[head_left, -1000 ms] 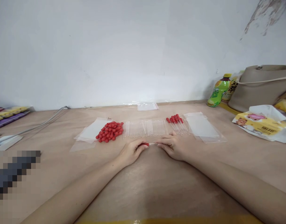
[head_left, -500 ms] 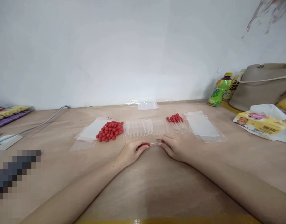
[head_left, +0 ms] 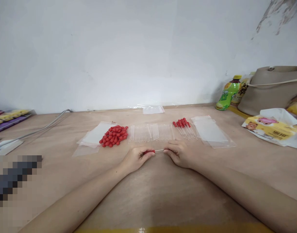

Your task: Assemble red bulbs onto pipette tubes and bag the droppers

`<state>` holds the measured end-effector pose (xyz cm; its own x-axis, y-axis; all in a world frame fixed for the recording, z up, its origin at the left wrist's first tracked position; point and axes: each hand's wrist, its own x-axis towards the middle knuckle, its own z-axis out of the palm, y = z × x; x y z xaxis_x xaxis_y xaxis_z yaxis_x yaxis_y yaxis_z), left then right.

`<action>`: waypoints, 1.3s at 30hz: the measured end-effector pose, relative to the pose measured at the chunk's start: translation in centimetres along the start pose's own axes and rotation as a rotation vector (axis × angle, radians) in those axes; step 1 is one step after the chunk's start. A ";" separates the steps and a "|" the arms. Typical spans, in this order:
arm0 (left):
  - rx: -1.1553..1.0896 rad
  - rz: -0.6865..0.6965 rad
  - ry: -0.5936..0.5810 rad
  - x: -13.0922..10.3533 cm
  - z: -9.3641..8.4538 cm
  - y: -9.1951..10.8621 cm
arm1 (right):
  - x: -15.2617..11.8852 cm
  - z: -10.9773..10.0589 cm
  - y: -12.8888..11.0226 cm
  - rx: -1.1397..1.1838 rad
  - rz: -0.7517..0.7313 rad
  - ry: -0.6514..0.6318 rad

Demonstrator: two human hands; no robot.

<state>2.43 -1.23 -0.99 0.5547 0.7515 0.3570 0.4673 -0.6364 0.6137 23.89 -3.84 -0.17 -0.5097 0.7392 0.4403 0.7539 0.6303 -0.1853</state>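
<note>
Between finger and thumb, my left hand pinches a red rubber dropper bulb. A clear glass dropper tube runs from the bulb's end to the fingertips of my right hand, which is closed on it. How deep the tube sits in the bulb I cannot tell. Behind my left hand lies a heap of red bulbs. A row of clear tubes is spread beyond both hands. Past my right hand lie several droppers with red bulbs on their tubes.
Clear plastic bags lie at left, at right and by the wall. Farther right are a green bottle, a grey-beige bag and a yellow tissue pack. A grey cable crosses the left side.
My right fingers have closed further onto the clear tube. My left hand keeps its pinch on the red bulb, almost unmoved.
</note>
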 end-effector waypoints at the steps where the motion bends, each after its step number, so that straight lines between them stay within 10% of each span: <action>1: 0.011 -0.003 0.000 0.0 0.0 0.0 | 0.0 0.0 0.0 -0.025 -0.003 -0.004; 29: 0.060 0.176 0.039 -0.2 0.2 -0.7 | 0.9 1.1 -0.9 0.328 0.173 -0.202; 39: 0.042 0.089 0.028 0.4 0.0 -0.6 | 1.1 -2.8 -2.3 0.143 0.192 -0.334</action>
<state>2.40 -0.53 -1.16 0.5766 0.6956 0.4285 0.4454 -0.7073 0.5489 22.77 -5.13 3.17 -0.4899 0.8680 0.0808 0.7949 0.4829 -0.3673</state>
